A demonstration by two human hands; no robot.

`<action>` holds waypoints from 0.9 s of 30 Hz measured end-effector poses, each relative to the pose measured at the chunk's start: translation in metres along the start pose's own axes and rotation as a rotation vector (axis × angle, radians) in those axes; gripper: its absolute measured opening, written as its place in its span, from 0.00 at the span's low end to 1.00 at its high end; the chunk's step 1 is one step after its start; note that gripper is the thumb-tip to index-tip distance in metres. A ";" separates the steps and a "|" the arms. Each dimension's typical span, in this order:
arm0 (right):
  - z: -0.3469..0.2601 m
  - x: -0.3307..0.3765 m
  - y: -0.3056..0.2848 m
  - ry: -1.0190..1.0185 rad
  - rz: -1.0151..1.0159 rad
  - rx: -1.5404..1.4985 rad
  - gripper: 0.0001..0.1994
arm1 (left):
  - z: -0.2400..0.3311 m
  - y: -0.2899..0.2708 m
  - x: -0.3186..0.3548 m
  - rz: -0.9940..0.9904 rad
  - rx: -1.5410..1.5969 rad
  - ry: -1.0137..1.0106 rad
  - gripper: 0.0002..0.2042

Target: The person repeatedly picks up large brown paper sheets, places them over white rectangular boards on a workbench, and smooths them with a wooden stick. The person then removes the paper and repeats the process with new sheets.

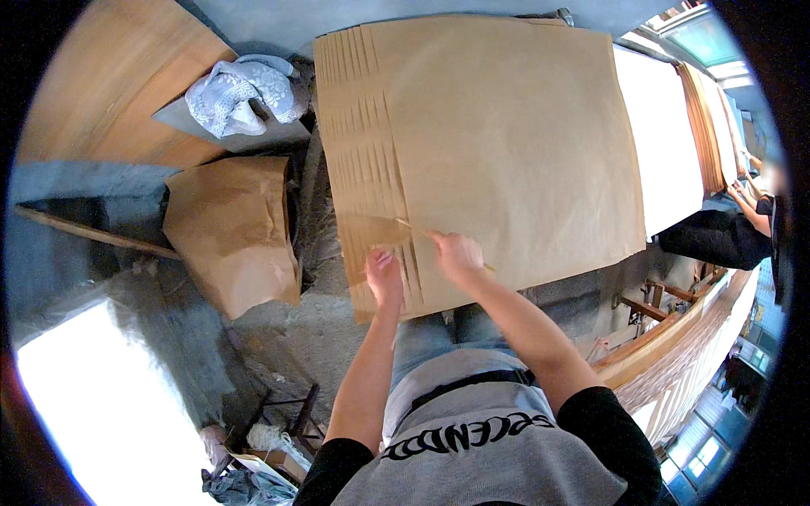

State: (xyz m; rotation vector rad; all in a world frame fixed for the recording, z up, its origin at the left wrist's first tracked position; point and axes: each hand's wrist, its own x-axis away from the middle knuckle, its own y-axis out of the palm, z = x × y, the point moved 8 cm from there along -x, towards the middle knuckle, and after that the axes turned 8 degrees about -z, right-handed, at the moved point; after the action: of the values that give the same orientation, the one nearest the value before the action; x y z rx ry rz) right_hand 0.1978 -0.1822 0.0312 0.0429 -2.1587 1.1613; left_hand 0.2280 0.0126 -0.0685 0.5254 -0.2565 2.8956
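Note:
A large stack of brown paper sheets (515, 143) lies before me, its left edge fanned into rows of narrow overlapping strips. My right hand (458, 255) is closed around a thin wooden stick (414, 226). The stick's tip points left, at the fanned edge, and its other end shows past my palm. Over the near part of the fanned strips is my left hand (384, 275), with the fingers curled together. What those fingers hold, if anything, is too small to make out.
Left of the stack sits a folded brown paper piece (232, 236). Beyond it, a patterned grey-white cloth (245, 94) rests on a board. White sheets (662, 135) lie to the right, where another person (755, 215) works. A long wooden frame (675, 337) stands at the lower right.

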 end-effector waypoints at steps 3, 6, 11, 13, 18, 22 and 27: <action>0.017 0.007 -0.009 0.112 -0.052 -0.066 0.09 | 0.008 0.008 0.000 -0.081 0.032 -0.218 0.13; 0.009 0.009 -0.006 0.047 0.070 -0.048 0.09 | -0.002 0.012 0.007 -0.216 -0.179 -0.361 0.13; 0.023 0.015 0.011 0.104 -0.008 -0.128 0.08 | -0.025 0.008 0.005 -0.279 -0.299 -0.322 0.14; 0.032 0.016 0.016 0.131 -0.011 -0.155 0.08 | -0.029 0.009 0.001 -0.292 -0.243 -0.334 0.14; 0.015 0.031 0.013 0.124 0.011 -0.171 0.12 | -0.021 0.012 0.007 -0.327 -0.109 -0.429 0.13; 0.073 0.035 0.043 0.168 -0.017 -0.462 0.12 | -0.013 0.015 0.011 -0.348 -0.093 -0.416 0.12; 0.137 0.074 0.025 0.244 -0.160 -1.007 0.14 | -0.022 0.019 0.030 -0.418 0.351 -0.537 0.14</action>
State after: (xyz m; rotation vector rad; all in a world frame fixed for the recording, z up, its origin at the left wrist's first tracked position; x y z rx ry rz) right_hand 0.0582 -0.2499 0.0045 -0.3411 -2.2219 -0.0905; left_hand 0.1893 0.0034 -0.0810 1.2458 0.2713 2.3472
